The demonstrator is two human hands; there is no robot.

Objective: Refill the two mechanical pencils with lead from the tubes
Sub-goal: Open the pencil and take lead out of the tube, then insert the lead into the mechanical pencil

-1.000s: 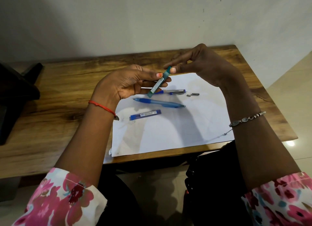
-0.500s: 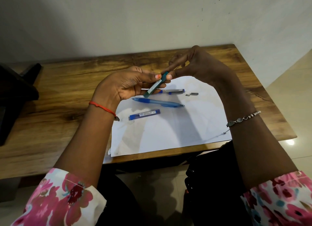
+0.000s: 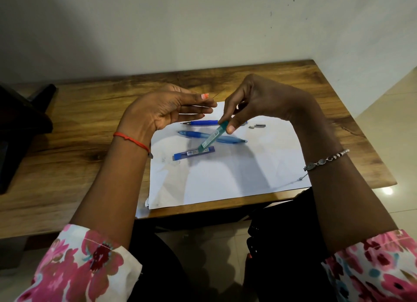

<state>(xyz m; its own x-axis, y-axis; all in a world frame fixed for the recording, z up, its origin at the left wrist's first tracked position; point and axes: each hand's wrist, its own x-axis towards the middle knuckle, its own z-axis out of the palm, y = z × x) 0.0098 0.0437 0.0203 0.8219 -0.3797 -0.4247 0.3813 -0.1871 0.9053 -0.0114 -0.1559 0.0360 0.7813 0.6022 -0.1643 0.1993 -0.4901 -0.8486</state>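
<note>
My right hand (image 3: 259, 101) pinches the top of a green lead tube (image 3: 213, 135), which tilts down to the left above the paper. Beside it, my left hand (image 3: 167, 112) hovers with fingers apart and nothing in it. On the white paper (image 3: 237, 173) lie a dark blue mechanical pencil (image 3: 204, 122), a light blue mechanical pencil (image 3: 198, 135) and a blue lead tube (image 3: 187, 154). Two small grey metal parts (image 3: 257, 126) rest to the right of the pencils.
The paper lies on a wooden table (image 3: 74, 148) whose front edge is near my lap. A black object (image 3: 20, 126) stands at the table's left end. A wall rises right behind the table.
The green tube has passed from my left hand to my right hand, now tilted down toward the paper. My left hand has let go and opened.
</note>
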